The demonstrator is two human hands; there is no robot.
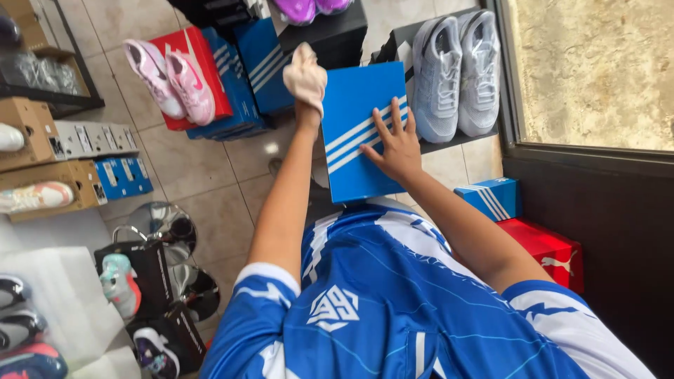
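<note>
Cardboard, that blue shoe box with white stripes [361, 133], and it looks light and stiff, slick on its printed face, easily dented at the corners. It stands tilted in front of the person's chest, above the tiled floor [210, 189]. Right hand [397, 144] lies flat on the lid, fingers spread, pressing rather than clutching. Left hand [305, 77] is closed around a pale cloth [303, 69] at the box's upper left corner. Best held by the edges, I'd say. Grey sneakers [456, 70] sit just beyond.
</note>
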